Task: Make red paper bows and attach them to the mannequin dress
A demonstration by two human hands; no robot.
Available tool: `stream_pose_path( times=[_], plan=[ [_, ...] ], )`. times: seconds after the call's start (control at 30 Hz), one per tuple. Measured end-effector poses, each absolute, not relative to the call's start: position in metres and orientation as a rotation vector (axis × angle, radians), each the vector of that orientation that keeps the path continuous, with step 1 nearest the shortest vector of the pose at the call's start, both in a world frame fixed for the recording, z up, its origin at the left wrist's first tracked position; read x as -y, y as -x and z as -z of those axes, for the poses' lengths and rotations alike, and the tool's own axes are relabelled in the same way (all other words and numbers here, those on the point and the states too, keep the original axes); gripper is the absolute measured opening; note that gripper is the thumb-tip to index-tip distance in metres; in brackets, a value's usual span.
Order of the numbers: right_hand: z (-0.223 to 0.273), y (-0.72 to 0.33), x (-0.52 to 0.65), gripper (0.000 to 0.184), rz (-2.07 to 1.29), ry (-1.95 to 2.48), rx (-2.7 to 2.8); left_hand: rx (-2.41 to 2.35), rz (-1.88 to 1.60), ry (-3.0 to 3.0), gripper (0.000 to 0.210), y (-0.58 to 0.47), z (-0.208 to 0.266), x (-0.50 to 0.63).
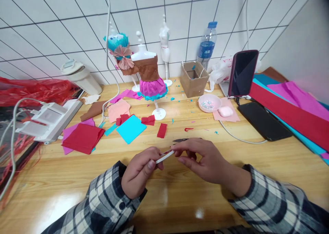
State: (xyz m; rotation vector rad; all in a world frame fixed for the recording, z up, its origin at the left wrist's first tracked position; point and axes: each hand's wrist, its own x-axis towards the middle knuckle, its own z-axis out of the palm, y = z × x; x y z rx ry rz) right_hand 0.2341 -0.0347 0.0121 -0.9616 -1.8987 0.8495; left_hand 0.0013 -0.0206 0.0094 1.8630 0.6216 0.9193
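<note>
In my left hand is a narrow white roll, seen nearly edge-on, which looks like a roll of tape. My thumb and curled fingers pinch its near end. The fingertips of my right hand touch its far end, while the right thumb hangs apart below. Just behind the right fingers lie small dark scissors or snips, partly covered by the hand. Beyond stands a mini dress form in a brown paper top and a magenta skirt with blue trim. A small red paper piece lies before it.
Two more forms, one decorated and one bare, stand by the wall. Blue and red paper squares lie left. Rightward are a cardboard box, a bead bowl, a propped phone and a black device.
</note>
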Motion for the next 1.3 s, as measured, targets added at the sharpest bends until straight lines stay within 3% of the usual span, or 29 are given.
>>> stream_pose_path(
  times=[0.27, 0.33, 0.4, 0.47, 0.53, 0.6, 0.67, 0.73, 0.93, 1.3],
  plan=[
    [-0.012, -0.230, 0.036, 0.006, -0.786, 1.011, 1.973, -0.867, -0.890, -1.914, 0.034, -0.001, 0.001, 0.018],
    [-0.012, -0.229, 0.038, 0.005, -0.825, 1.052, 1.971, -1.119, -1.074, -2.029, 0.022, -0.002, 0.002, 0.015],
    [-0.012, -0.227, 0.040, 0.005, -0.878, 1.102, 1.876, -1.273, -1.445, -2.117, 0.029, -0.002, 0.001, 0.013],
    [-0.012, -0.224, 0.042, 0.005, -0.926, 1.128, 1.772, -1.138, -1.652, -2.217, 0.026, -0.004, -0.003, 0.015],
    [-0.014, -0.221, 0.044, 0.005, -0.976, 1.103, 1.719, -0.930, -1.369, -2.431, 0.022, -0.008, -0.008, 0.019],
    [-0.016, -0.219, 0.045, 0.004, -1.043, 1.041, 1.693, -0.907, -1.035, -2.606, 0.039, -0.014, -0.011, 0.025],
    [-0.017, -0.218, 0.045, 0.003, -1.098, 1.004, 1.667, -0.977, -0.916, -2.690, 0.031, -0.020, -0.013, 0.028],
    [-0.016, -0.217, 0.045, 0.004, -1.113, 1.033, 1.641, -1.045, -0.876, -2.743, 0.017, -0.024, -0.013, 0.030],
    [-0.006, -0.216, 0.045, 0.022, -1.060, 1.149, 1.598, -1.100, -0.785, -2.911, 0.014, -0.024, -0.016, 0.030],
    [-0.009, -0.217, 0.043, 0.012, -1.021, 1.209, 1.715, -0.958, -0.762, -2.929, 0.006, -0.020, -0.015, 0.030]
  ],
)
